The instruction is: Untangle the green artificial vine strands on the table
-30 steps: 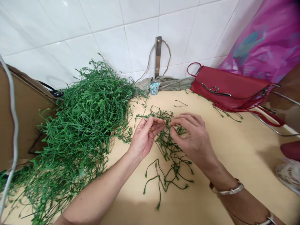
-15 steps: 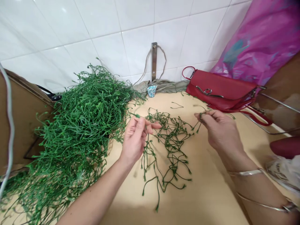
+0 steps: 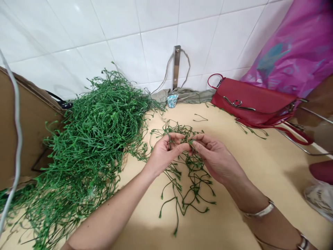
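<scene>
Nearest to my viewpoint, two bare forearms reach in over the pale tan, smooth surface [image 3: 145, 218], the right one wearing a shiny silver cuff bracelet [image 3: 260, 211]. Just beyond them, between the arms, I see a loose tangle of thin, curling green stems with small budded tips [image 3: 197, 166]; its nearest strands lie spread out singly, while the farther part bunches up under and behind the fingers.

Over that tangle the two hands meet, fingertips touching or nearly so. The right hand [image 3: 220, 159] has its grip closed, thumb and forefinger pinching a bit of green stem. The left hand [image 3: 163, 152] has its thumb stretched toward the right fingertips and a strand running across its fingers; I cannot tell whether its grip is closed on that strand.

To the left I have a big, bushy heap of the same green stems [image 3: 104, 128], spilling toward me, with a brown cardboard box [image 3: 28, 139] and a pale grey cable [image 3: 17, 111] beside it. On the right edge sits a crumpled clear plastic bag [image 3: 319, 198].

Farther off, a small blue-and-white patterned cup [image 3: 172, 100] stands by a rumpled grey-green cloth [image 3: 199, 96]. Right of it lies a red leather-look handbag [image 3: 260, 99], with a shiny magenta plastic bag [image 3: 293, 66] behind. White glossy wall tiles [image 3: 158, 48] close off my view.
</scene>
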`<state>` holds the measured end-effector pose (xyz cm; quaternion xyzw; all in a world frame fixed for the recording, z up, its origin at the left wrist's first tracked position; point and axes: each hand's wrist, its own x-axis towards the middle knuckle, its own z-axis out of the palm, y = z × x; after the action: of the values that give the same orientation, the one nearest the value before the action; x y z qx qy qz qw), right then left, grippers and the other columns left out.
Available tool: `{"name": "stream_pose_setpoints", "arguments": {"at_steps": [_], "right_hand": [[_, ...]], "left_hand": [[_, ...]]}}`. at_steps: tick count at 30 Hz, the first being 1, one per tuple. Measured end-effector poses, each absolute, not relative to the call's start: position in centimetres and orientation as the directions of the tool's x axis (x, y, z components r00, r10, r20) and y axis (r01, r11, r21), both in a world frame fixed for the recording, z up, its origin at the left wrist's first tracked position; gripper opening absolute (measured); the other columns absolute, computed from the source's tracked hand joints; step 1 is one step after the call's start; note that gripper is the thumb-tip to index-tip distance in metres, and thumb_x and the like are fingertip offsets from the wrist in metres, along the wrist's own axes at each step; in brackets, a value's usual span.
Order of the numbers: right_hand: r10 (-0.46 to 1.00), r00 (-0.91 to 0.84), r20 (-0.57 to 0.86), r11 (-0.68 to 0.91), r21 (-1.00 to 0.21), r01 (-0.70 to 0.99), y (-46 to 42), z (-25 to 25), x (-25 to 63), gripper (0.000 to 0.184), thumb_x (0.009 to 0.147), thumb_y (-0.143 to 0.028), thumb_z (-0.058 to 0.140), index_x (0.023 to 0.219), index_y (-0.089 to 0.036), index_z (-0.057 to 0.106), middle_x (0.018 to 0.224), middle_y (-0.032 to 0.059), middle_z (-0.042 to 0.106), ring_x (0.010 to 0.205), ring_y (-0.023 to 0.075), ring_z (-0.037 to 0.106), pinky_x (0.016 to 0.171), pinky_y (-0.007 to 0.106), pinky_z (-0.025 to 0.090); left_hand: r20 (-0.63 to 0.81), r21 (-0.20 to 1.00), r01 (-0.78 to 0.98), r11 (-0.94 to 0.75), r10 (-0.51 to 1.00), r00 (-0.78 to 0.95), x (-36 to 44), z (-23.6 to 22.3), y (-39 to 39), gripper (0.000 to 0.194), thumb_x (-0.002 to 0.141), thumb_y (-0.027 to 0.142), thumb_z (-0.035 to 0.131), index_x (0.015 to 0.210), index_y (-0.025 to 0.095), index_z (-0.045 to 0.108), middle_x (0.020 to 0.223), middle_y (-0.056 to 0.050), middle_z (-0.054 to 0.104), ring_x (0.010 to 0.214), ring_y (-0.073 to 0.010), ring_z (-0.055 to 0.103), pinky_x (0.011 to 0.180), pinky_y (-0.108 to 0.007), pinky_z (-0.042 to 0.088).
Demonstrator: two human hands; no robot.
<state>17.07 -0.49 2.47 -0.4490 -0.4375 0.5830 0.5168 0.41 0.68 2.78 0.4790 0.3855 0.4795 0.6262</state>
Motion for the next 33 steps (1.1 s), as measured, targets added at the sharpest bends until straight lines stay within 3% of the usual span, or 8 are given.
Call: {"name": "stream_pose_setpoints", "arguments": {"at_steps": [5,12,15,19,23,28,33], "right_hand": [[1.0,0.0,0.01,0.01,-0.986,-0.164,-1.2,2.3,16.1,0.032,0.075,-0.05,0.081,0.082,-0.022,0.065,0.079,-0.0003,0.069,0.075,0.0151,0.062,0.074,0.03,0.052],[0.993,0.107,0.049,0.064,-0.989,-0.134,-1.2,1.6,15.7,0.03,0.076,-0.047,0.081,0.077,-0.022,0.065,0.075,-0.0021,0.063,0.073,0.0139,0.055,0.07,0.027,0.048],[0.994,0.097,0.049,0.057,-0.995,-0.083,-1.2,1.5,15.9,0.028,0.08,-0.047,0.077,0.08,-0.022,0.065,0.075,-0.0017,0.062,0.072,0.0141,0.054,0.067,0.027,0.047],[0.993,0.071,0.09,0.094,-0.994,-0.054,-1.1,1.7,16.2,0.024,0.082,-0.045,0.072,0.087,-0.022,0.066,0.083,0.0005,0.066,0.08,0.0167,0.06,0.075,0.03,0.051],[0.984,0.076,0.162,0.151,-0.979,0.136,-1.1,2.1,16.7,0.018,0.083,-0.039,0.067,0.088,-0.022,0.066,0.079,0.0021,0.068,0.075,0.018,0.062,0.071,0.031,0.051],[0.935,0.134,0.329,0.233,-0.853,0.467,-1.0,2.0,16.0,0.011,0.084,-0.032,0.059,0.078,-0.023,0.061,0.069,0.0017,0.064,0.062,0.0174,0.056,0.063,0.032,0.047],[0.942,0.228,0.247,0.134,-0.898,0.419,0.1,1.3,17.1,0.011,0.085,-0.034,0.057,0.081,-0.024,0.058,0.068,0.0019,0.063,0.06,0.0184,0.057,0.059,0.033,0.046]], "left_hand": [[-0.037,0.983,-0.168,0.074,0.976,0.215,0.7,2.1,0.6,0.034,0.073,0.038,0.084,0.093,0.016,0.067,0.085,0.002,0.062,0.06,-0.0048,0.043,0.055,-0.021,0.032],[-0.103,0.975,-0.161,0.153,0.954,0.283,0.7,2.4,0.4,0.038,0.07,0.042,0.084,0.083,0.016,0.06,0.069,0.006,0.054,0.059,-0.0057,0.041,0.058,-0.022,0.032],[-0.074,0.983,-0.144,0.117,0.959,0.273,0.6,2.6,0.4,0.035,0.074,0.041,0.081,0.083,0.016,0.06,0.068,0.005,0.054,0.061,-0.0072,0.045,0.061,-0.023,0.035],[-0.029,0.992,-0.106,0.061,0.958,0.286,0.2,2.6,0.6,0.032,0.08,0.042,0.076,0.088,0.015,0.062,0.075,0.002,0.061,0.069,-0.0094,0.052,0.067,-0.024,0.039],[-0.06,0.997,-0.033,0.074,0.947,0.314,-0.1,2.3,0.7,0.033,0.082,0.044,0.073,0.092,0.015,0.061,0.069,0.004,0.055,0.063,-0.0094,0.048,0.062,-0.024,0.037],[-0.03,0.999,0.041,0.017,0.936,0.35,0.2,1.9,0.8,0.028,0.087,0.043,0.067,0.082,0.018,0.056,0.064,0.006,0.047,0.06,-0.009,0.042,0.06,-0.024,0.033],[-0.035,0.999,0.032,0.026,0.947,0.32,0.5,2.6,0.4,0.026,0.087,0.041,0.067,0.082,0.018,0.055,0.066,0.006,0.046,0.061,-0.0094,0.041,0.06,-0.024,0.034]]}}
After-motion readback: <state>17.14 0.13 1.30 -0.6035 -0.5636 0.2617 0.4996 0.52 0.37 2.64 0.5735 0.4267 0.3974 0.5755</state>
